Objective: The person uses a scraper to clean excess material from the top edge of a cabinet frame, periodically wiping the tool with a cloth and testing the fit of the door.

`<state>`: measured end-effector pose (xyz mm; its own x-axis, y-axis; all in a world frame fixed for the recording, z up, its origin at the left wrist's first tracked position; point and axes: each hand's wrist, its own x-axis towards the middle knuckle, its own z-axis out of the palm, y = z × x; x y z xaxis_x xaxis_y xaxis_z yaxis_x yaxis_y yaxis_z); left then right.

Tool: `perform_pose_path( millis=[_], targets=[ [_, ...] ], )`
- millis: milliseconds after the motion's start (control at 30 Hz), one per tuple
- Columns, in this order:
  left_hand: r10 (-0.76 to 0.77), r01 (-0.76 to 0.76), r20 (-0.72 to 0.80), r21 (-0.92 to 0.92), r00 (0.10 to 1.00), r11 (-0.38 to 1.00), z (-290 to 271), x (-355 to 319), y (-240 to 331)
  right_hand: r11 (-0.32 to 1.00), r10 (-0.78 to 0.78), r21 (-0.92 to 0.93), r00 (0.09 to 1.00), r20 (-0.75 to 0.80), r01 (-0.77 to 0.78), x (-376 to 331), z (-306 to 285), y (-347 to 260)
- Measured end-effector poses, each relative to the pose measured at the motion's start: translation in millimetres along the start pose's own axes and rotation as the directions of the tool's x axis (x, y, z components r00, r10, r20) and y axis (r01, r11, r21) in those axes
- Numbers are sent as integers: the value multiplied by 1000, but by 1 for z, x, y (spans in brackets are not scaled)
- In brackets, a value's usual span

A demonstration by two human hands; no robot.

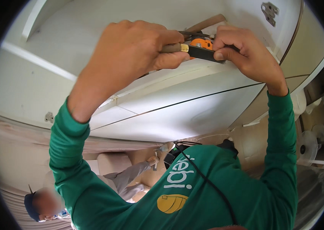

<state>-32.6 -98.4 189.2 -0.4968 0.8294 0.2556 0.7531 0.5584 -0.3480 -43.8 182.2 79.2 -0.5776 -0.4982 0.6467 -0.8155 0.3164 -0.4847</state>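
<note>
Both my hands are raised over the edge of a white cabinet (185, 101). In my left hand (135, 50) I grip the brown handle of a flat file (204, 54), which has a brass-coloured collar and a dark, flat blade. The fingers and thumb of my right hand (242, 51) pinch the blade's far end. The blade lies across, tilted slightly down to the right. Just behind it, partly hidden, is an orange and black object (201, 43), whose kind I cannot make out.
A brown stick-like handle (207, 23) lies beyond the file. Metal hinges (270, 13) are fixed on white panels at the far right and on the left side. A person in a dark cap (43, 205) is at the lower left. A fan (307, 148) stands on the right.
</note>
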Motion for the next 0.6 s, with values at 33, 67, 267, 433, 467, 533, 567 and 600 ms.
perform_pose_path(
  millis=[33,67,267,433,467,533,567,600],
  targets=[
    [15,-17,-54,-30,998,999,11,-6,-2,1000,13,10,1000,21,-13,0,-1,1],
    [-4,1,-88,-26,996,1000,17,-9,-4,999,27,19,999,42,-28,1,-3,1],
    [-29,36,138,-51,990,998,-29,12,6,987,96,123,992,82,-106,2,-9,5],
    [114,-121,202,24,973,992,-72,32,21,969,215,116,976,33,-217,-8,-15,0],
    [115,-127,190,48,975,991,-73,33,24,968,216,125,976,26,-217,-8,-15,0],
    [94,-113,168,102,981,988,-69,34,27,966,224,129,974,19,-225,-9,-13,-1],
    [35,-61,218,113,975,992,-71,38,29,965,229,124,973,22,-230,-9,-13,0],
    [-22,-12,265,127,964,992,-72,42,31,965,234,116,972,24,-236,-8,-14,0]
  ],
)
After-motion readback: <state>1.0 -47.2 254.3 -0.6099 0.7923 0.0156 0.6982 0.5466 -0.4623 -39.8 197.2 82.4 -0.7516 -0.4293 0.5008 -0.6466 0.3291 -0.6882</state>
